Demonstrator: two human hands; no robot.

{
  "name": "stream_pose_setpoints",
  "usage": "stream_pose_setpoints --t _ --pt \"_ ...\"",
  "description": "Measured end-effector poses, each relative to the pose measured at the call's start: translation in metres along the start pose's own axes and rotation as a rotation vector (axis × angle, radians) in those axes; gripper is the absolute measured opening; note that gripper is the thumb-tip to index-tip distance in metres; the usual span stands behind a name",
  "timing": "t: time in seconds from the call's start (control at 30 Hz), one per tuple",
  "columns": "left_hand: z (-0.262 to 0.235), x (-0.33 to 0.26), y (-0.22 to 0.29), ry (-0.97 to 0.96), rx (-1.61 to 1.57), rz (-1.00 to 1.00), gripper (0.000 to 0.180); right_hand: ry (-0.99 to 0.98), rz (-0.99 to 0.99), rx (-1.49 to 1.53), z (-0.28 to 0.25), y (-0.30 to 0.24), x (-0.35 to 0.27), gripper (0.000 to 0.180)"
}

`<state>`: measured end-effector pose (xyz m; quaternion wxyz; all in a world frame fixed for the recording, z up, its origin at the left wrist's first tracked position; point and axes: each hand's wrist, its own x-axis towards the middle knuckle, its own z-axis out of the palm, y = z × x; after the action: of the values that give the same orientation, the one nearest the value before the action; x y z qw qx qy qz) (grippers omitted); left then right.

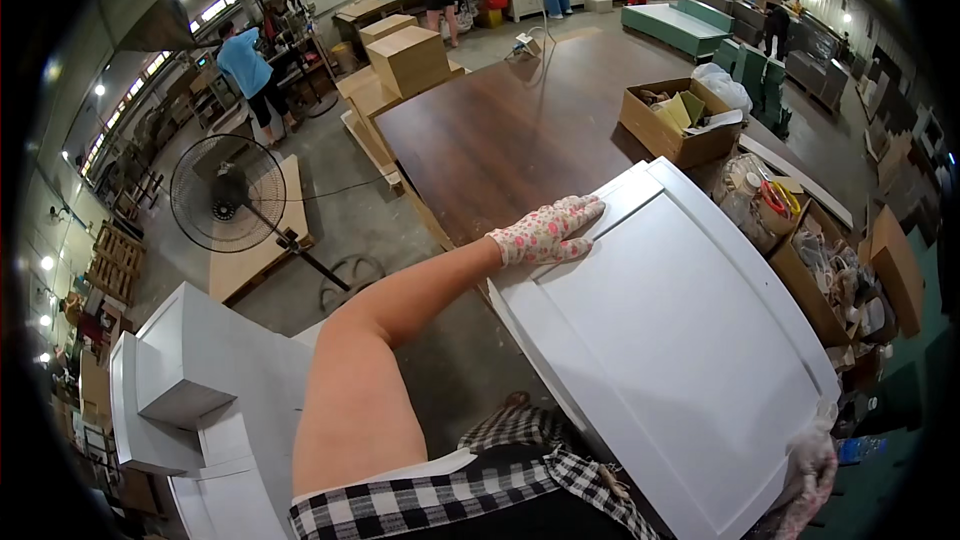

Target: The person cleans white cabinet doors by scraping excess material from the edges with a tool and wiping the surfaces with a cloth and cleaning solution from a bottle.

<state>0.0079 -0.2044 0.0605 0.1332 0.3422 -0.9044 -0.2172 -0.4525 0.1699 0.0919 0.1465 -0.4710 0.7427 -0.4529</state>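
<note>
The white panel (670, 340) lies partly on the table (500, 140), its near end overhanging. Left hand (545, 232) presses flat, fingers spread, on its far corner; right hand (805, 475) grips the near edge. Placement looks unfinished.

Door panel (680, 340) lay on the desk (500, 140), cardboard box (675, 125) behind it, standing fan (228, 195) off left on the floor.

A white panel door (670, 340) with a recessed centre and raised frame is lying flat and slightly skewed, its far end resting on the dark brown surface (520, 130).
</note>
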Motion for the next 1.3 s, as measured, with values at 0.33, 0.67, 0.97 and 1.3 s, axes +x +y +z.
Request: stream_pose_setpoints --t 0.33,0.67,0.97,1.3 --pt "0.004 0.004 -0.006 0.067 0.123 0.047 0.066 0.056 -0.009 0.067 0.029 -0.012 -0.126 0.037" --pt "0.011 0.011 -0.010 0.077 0.132 0.156 0.058 0.136 -0.277 -0.555 0.137 -0.028 -0.172 0.040" --pt "0.012 0.020 -0.024 0.131 0.067 0.250 0.047 0.055 -0.297 -0.715 0.306 -0.171 -0.097 0.053" --pt "0.026 0.042 -0.053 0.175 -0.172 0.435 0.036 -0.086 -0.461 -0.670 0.390 -0.229 -0.059 0.051"
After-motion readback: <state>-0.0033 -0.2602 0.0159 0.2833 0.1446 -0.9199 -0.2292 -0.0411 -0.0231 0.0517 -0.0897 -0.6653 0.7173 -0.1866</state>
